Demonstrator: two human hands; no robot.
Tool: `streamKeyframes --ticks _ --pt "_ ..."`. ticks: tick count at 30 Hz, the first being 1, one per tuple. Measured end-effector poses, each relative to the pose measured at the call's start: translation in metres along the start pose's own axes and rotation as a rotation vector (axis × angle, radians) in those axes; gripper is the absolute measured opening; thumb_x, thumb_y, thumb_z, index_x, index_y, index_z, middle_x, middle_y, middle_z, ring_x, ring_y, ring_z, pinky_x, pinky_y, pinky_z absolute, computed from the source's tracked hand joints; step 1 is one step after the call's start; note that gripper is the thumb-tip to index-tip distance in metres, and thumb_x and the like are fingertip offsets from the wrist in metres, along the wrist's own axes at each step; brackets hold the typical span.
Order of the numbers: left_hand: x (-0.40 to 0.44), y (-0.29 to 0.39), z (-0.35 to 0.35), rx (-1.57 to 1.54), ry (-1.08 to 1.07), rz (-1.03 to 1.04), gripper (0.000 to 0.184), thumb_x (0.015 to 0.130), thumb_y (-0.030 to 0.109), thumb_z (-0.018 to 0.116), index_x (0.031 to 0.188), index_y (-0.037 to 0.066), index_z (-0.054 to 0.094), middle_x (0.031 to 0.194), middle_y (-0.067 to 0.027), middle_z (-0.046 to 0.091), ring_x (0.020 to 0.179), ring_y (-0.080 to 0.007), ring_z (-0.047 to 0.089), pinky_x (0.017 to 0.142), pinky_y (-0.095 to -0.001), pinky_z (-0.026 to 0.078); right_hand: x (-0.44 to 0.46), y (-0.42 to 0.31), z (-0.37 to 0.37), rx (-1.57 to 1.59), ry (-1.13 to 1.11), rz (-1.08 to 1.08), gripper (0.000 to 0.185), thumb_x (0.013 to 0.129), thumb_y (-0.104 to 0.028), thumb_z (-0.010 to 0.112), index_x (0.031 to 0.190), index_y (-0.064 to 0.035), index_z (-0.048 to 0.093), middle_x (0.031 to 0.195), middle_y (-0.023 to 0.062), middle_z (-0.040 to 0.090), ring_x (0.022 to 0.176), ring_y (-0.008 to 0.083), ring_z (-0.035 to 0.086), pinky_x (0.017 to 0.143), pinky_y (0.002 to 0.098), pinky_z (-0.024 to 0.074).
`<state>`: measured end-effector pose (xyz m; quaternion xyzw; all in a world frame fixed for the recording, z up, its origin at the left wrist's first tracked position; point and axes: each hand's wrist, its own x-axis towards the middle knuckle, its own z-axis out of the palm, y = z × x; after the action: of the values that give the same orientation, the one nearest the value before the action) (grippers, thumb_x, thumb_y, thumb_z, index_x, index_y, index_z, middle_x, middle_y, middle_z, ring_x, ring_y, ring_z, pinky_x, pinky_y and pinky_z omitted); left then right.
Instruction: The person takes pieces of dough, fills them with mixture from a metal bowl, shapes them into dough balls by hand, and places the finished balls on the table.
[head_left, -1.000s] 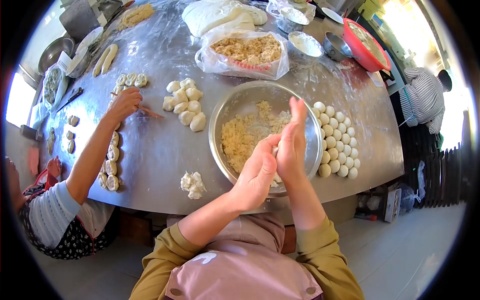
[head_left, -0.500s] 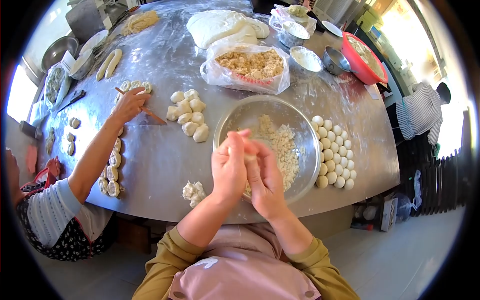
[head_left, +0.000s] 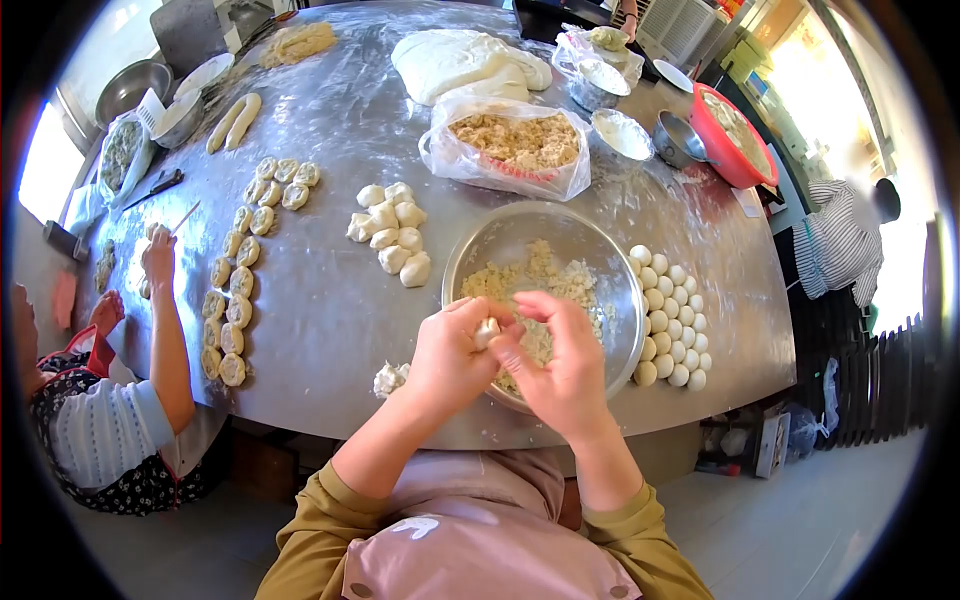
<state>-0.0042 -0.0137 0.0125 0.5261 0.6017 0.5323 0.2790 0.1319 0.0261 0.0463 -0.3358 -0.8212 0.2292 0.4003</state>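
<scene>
My left hand (head_left: 452, 345) is closed round a small white dough ball (head_left: 487, 332), whose top shows between thumb and fingers. My right hand (head_left: 562, 368) is beside it with the fingers curved and apart; its thumb is close to the dough, and I cannot tell if it touches. Both hands are over the near left rim of a steel bowl (head_left: 636, 352) that holds crumbly pale filling (head_left: 575, 283). Ragged dough scraps (head_left: 390, 379) lie left of my left wrist. Several smooth round balls (head_left: 672, 318) stand in rows right of the bowl. A cluster of dough lumps (head_left: 390, 232) sits to its left.
A plastic bag of brown crumbly filling (head_left: 515, 140) and a big dough mass (head_left: 462, 66) lie beyond the bowl. At left, rows of filled dough pieces (head_left: 240, 282) are near a co-worker's hand (head_left: 157, 258) with a thin stick. A red basin (head_left: 733, 138) stands far right.
My hands have parted from being pressed together, and the dough ball now shows in the left one. The co-worker's hand with the stick has moved left, away from the filled dough rows.
</scene>
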Motion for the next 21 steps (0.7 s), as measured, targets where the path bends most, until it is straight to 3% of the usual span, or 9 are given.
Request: streamKeyframes --ticks 3,4,7,10,13,14,17,18,21 --pt "-0.01 0.002 -0.005 0.161 -0.027 0.067 0.016 0.073 0.002 0.069 0.088 0.002 0.065 0.082 -0.0169 0.065 0.074 -0.0367 0.064 0.066 -0.0383 0.052 -0.004 -0.009 0.006 0.045 -0.111 0.037 0.027 0.078 -0.006 0.077 0.103 -0.0057 0.066 0.097 0.0102 0.064 0.081 0.0238 0.063 0.069 0.0351 0.0532" --pt "-0.012 0.007 -0.005 0.126 0.031 0.094 0.019 0.069 0.0 0.069 0.087 0.002 0.064 0.079 -0.0167 0.062 0.072 -0.0384 0.062 0.065 -0.0403 0.051 -0.004 -0.012 0.006 -0.011 -0.098 0.017 0.02 0.076 -0.005 0.078 0.094 -0.0071 0.069 0.088 0.0089 0.064 0.075 0.0251 0.063 0.062 0.0356 0.0523" --pt "-0.019 0.01 -0.012 0.011 0.076 0.105 0.016 0.071 0.003 0.068 0.086 0.003 0.063 0.08 -0.0169 0.062 0.072 -0.0389 0.061 0.065 -0.0421 0.05 -0.007 -0.011 0.013 0.033 -0.158 -0.004 0.018 0.076 -0.005 0.078 0.09 -0.0065 0.068 0.079 0.008 0.064 0.074 0.0277 0.061 0.063 0.0362 0.0505" --pt "-0.035 -0.01 -0.029 0.221 -0.123 0.027 0.007 0.075 0.005 0.066 0.079 0.001 0.062 0.074 -0.0155 0.062 0.068 -0.0342 0.061 0.06 -0.0395 0.048 -0.015 -0.012 0.025 0.033 -0.197 -0.09 0.015 0.078 -0.009 0.075 0.089 -0.0089 0.064 0.075 0.0078 0.06 0.072 0.028 0.059 0.064 0.0388 0.0474" --pt "-0.051 -0.011 -0.049 0.285 -0.317 -0.176 0.013 0.078 0.015 0.066 0.077 0.003 0.062 0.078 -0.0177 0.065 0.069 -0.0383 0.059 0.064 -0.0397 0.05 -0.018 -0.016 0.034 0.051 -0.23 -0.125 0.013 0.079 -0.01 0.074 0.087 -0.0087 0.063 0.076 0.0073 0.061 0.071 0.0277 0.058 0.064 0.0391 0.0475" --pt "-0.058 -0.01 -0.058 0.258 -0.342 -0.221 0.017 0.086 0.015 0.063 0.075 0.002 0.063 0.071 -0.0126 0.066 0.063 -0.0296 0.062 0.063 -0.0353 0.05 -0.018 -0.018 0.036 0.028 -0.217 -0.142 0.012 0.079 -0.007 0.073 0.087 -0.0081 0.064 0.076 0.0072 0.061 0.07 0.0265 0.06 0.062 0.0376 0.0489" --pt "-0.081 -0.016 -0.087 -0.153 -0.29 -0.544 0.02 0.095 0.017 0.059 0.084 0.002 0.067 0.074 -0.0042 0.067 0.07 -0.0154 0.063 0.065 -0.0307 0.05 -0.013 -0.03 0.041 0.053 -0.033 -0.021 0.015 0.076 -0.001 0.075 0.088 -0.007 0.067 0.077 0.007 0.065 0.073 0.0239 0.063 0.06 0.0325 0.0506" --pt "-0.083 -0.02 -0.095 -0.314 -0.195 -0.509 0.021 0.099 0.017 0.054 0.095 0.001 0.067 0.085 -0.0022 0.067 0.084 -0.0093 0.063 0.07 -0.0271 0.05 -0.013 -0.027 0.043 0.007 -0.01 -0.141 0.02 0.076 0.001 0.074 0.094 -0.0072 0.068 0.084 0.0072 0.067 0.076 0.0224 0.066 0.061 0.0301 0.0532" --pt "-0.087 -0.012 -0.112 -0.597 0.227 -0.491 0.019 0.099 0.02 0.056 0.105 0.003 0.063 0.103 -0.0091 0.065 0.086 -0.0184 0.067 0.07 -0.0314 0.054 -0.033 -0.035 0.069 0.115 -0.19 -0.188 0.028 0.078 0.006 0.066 0.104 -0.0053 0.067 0.098 0.0116 0.067 0.082 0.0281 0.067 0.069 0.0339 0.0562"
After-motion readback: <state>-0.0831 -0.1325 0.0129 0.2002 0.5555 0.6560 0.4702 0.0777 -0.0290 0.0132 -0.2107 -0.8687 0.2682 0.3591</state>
